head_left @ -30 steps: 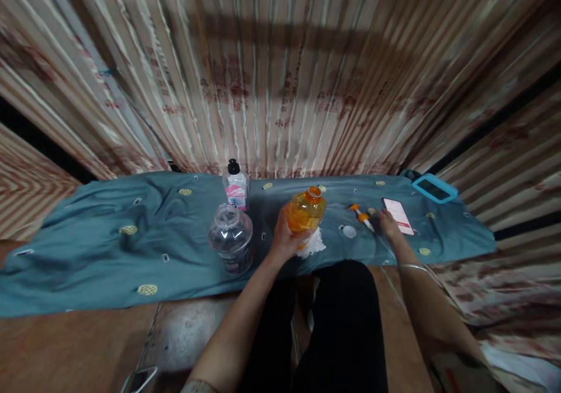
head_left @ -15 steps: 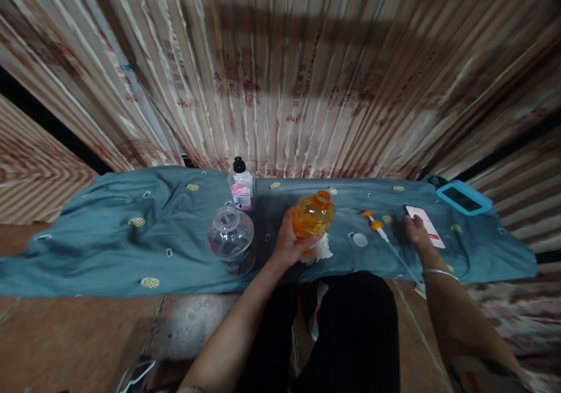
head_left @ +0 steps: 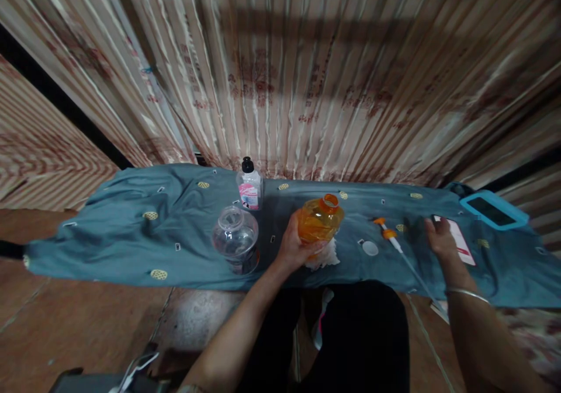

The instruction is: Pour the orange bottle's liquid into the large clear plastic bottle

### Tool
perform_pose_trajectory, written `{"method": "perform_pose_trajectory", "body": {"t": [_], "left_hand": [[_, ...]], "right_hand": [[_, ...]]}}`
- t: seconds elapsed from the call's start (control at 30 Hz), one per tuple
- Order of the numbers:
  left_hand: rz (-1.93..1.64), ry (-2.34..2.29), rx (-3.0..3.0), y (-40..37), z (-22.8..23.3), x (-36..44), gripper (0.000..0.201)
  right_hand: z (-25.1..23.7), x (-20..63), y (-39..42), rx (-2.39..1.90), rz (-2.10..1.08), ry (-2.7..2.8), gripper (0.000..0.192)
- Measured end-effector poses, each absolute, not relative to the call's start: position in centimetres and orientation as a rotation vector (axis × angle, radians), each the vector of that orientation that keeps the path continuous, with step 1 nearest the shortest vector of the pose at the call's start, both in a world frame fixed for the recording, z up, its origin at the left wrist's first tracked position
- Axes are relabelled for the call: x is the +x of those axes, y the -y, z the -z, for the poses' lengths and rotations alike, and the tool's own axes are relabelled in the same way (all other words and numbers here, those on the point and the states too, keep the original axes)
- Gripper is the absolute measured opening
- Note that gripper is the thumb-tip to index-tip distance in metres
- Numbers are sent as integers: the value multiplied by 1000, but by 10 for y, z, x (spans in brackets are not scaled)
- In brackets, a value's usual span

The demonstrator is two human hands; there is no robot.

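left hand (head_left: 294,246) clamped round orange bottle (head_left: 319,223), uncapped, upright on blue cloth (head_left: 109,247). right hand (head_left: 440,238) open, flat on phone (head_left: 460,242). bottle looks heavy, slick, sloshy; i'd grip mid-body.

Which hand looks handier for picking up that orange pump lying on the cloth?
Probably the right hand. It rests open on the cloth by the phone, with the orange pump lying just inward of it. The left hand is busy gripping the orange bottle.
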State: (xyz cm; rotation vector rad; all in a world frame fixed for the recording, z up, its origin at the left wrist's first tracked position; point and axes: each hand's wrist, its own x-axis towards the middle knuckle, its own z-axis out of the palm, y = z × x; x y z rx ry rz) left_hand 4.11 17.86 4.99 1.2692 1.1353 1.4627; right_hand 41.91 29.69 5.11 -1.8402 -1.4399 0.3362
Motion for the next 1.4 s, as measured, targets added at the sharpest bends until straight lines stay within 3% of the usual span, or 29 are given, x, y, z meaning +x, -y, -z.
{"method": "perform_pose_trajectory", "body": {"t": [0.37,0.57,0.63,0.83,0.93,1.17,1.4], "left_hand": [[-1415,-1357,1420,-139,-53,33,107],[-1276,-1535,1353,-24,-19,-15,61],[-1290,-1683,1225,2,-14,-39,58],[-1619,-1829,1283,-35,-41,-89,113],[-1580,-1742,1332,-79,-53,-88,123],[-1573,-1873,1215,-110,-53,-81,76],[-1581,-1663,1205,-76,-77,-58,68]], "right_hand": [[-72,273,-177,-1311,-862,1420,70],[-68,218,-110,-1246,-1127,1327,67],[-57,202,-84,-1246,-1226,1281,65],[-16,150,-24,-1193,-1541,1188,62],[-3,130,-10,-1131,-1643,1184,63],[16,123,-8,-1073,-1791,1085,47],[6,125,-22,-951,-1894,723,55]]}}
